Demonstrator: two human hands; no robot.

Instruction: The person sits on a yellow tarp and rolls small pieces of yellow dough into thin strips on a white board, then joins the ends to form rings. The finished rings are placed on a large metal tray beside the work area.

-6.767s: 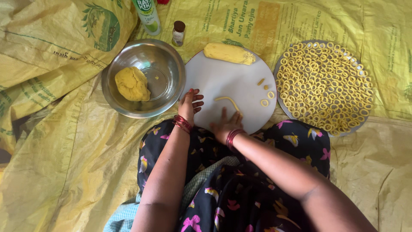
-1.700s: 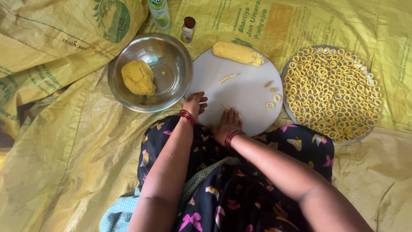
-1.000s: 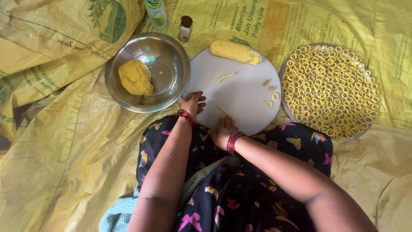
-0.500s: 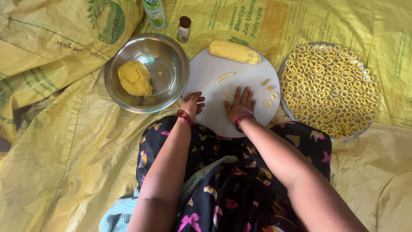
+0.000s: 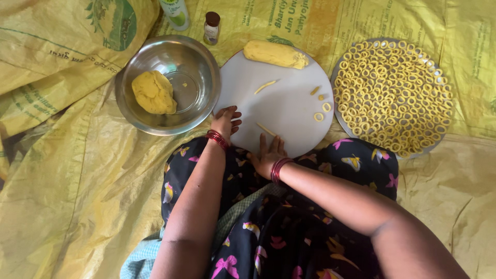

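A round white board (image 5: 289, 111) lies in front of me on yellow sheeting. My right hand (image 5: 267, 154) lies flat at the board's near edge, fingers spread, just below a thin strip of yellow dough (image 5: 266, 129). My left hand (image 5: 226, 119) rests with its fingertips on the board's left rim, holding nothing. Another short dough strip (image 5: 265, 86) lies mid-board, and a thick dough log (image 5: 275, 53) sits at the far edge. Small dough rings (image 5: 321, 106) lie on the board's right side.
A steel bowl (image 5: 191, 62) with a lump of yellow dough (image 5: 154, 92) stands left of the board. A round tray (image 5: 338, 111) filled with several dough rings sits to the right. A green bottle (image 5: 175, 11) and a small brown jar (image 5: 211, 27) stand beyond.
My right hand has drawn back from the middle of the board to its near edge, leaving a thin dough strip uncovered. The left hand stays at the rim.
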